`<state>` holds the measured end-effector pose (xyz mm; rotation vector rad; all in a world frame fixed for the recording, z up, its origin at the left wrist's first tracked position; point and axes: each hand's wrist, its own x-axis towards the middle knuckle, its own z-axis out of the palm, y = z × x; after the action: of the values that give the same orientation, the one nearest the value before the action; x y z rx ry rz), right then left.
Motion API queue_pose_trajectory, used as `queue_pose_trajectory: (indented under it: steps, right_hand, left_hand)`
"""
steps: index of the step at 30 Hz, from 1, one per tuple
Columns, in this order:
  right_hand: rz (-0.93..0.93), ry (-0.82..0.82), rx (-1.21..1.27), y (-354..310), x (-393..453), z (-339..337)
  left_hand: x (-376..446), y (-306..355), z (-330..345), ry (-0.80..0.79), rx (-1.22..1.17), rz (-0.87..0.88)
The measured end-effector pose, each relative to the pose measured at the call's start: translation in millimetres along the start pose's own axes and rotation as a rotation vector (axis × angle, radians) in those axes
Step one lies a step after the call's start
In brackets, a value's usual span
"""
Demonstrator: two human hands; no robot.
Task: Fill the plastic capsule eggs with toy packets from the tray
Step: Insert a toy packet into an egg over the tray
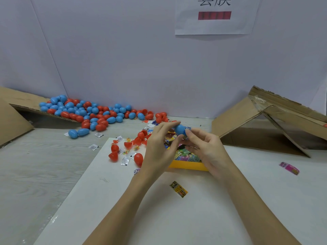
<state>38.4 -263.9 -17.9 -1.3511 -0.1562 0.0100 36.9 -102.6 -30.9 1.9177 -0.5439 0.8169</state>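
The blue egg (180, 129) is of smooth plastic with a soft shine, and the pile of eggs (88, 112) has the same glossy shells in red and blue. The tray (187, 165) looks like matt yellow plastic. The packets (187, 155) in it are thin printed foil, a little shiny. The worktop (35, 165) shows a pale wood grain, and a smooth white sheet (177, 218) covers part of it. The cardboard flaps (247, 124) are brown, rough and matt, with glossy tape (260, 101).
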Motion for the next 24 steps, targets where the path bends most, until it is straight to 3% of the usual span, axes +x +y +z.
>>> queue_pose_trajectory:
  steps: [4,8,19,24]
  right_hand:
    - [0.236,-0.059,0.368,-2,-4,10]
    - [0.352,-0.101,0.544,-2,-7,17]
    - [0.445,-0.054,0.645,-4,-12,25]
    - [0.402,-0.073,0.632,-4,-12,25]
  left_hand:
    - [-2,1,2,-0.020,-0.042,0.016]
    - [0,-2,-1,0.000,-0.069,0.022]
    - [0,-6,-5,0.013,-0.166,-0.015]
    - [0,-4,-3,0.036,-0.174,-0.051]
